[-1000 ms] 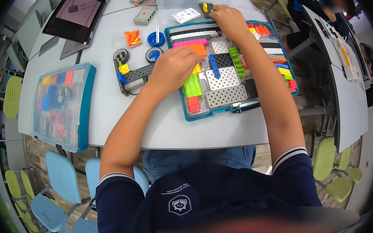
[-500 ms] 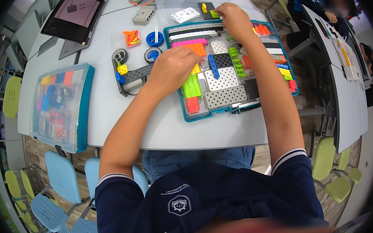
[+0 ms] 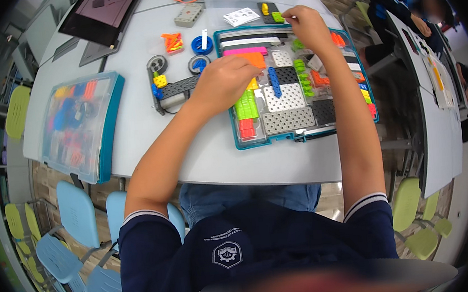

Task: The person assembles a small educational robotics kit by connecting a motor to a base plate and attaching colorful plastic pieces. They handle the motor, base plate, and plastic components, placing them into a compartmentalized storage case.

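1. Taking the parts tray (image 3: 254,143) as your clock, the green block (image 3: 278,17) is at 12 o'clock, beyond the far rim, at the near corner of a dark plate (image 3: 270,10) carrying a yellow piece (image 3: 265,8).
2. Your right hand (image 3: 305,23) is at the block's 3 o'clock, its grip narrow; you can't tell from here whether it pinches the block. If the block isn't seated, a sideways push could knock it loose.
3. The plate could also slide toward the paper (image 3: 241,16) at 9 o'clock, since neither hand visibly steadies it.
4. Your left hand (image 3: 223,83) is at 10 o'clock, beside the orange parts (image 3: 256,60); you can't tell what its grip holds. A stray fingertip might tip the blue strip (image 3: 274,81).
5. Your right forearm (image 3: 355,102) crosses 3 o'clock; dropping it could scatter small parts onto the table (image 3: 218,155).
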`<state>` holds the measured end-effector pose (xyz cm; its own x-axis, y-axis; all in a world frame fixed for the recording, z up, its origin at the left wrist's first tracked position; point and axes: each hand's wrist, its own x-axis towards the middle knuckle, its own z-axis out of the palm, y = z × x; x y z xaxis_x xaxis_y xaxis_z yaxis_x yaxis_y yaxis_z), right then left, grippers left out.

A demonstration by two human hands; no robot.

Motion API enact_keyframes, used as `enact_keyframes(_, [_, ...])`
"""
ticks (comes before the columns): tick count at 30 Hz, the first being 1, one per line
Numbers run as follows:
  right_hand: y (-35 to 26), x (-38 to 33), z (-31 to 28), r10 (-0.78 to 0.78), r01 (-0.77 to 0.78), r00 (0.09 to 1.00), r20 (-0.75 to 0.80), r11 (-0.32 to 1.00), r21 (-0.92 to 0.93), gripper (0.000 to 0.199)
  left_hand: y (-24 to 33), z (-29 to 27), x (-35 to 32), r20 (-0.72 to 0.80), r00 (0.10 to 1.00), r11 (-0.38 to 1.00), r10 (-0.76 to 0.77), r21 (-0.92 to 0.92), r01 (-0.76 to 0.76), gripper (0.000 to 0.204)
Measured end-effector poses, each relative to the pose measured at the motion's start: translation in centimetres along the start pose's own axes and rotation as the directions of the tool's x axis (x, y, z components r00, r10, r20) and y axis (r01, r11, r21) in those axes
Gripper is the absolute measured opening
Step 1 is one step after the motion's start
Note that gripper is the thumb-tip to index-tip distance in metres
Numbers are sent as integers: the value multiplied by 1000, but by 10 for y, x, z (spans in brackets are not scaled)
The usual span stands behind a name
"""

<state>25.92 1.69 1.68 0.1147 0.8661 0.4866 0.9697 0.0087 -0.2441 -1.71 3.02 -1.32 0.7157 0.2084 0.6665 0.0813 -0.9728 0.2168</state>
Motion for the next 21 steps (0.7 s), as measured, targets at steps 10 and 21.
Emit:
enact_keyframes(10, [-45,-13,-31,-177,147,976,126,964,220,17,-1,2,-1,-17,1000,1000,4,28,-4,10])
enact_keyframes(21, [-73,-40,-49,-165,115,970,177,957,265,17,0,1,-1,-33,999,1000,-3,17,3,10])
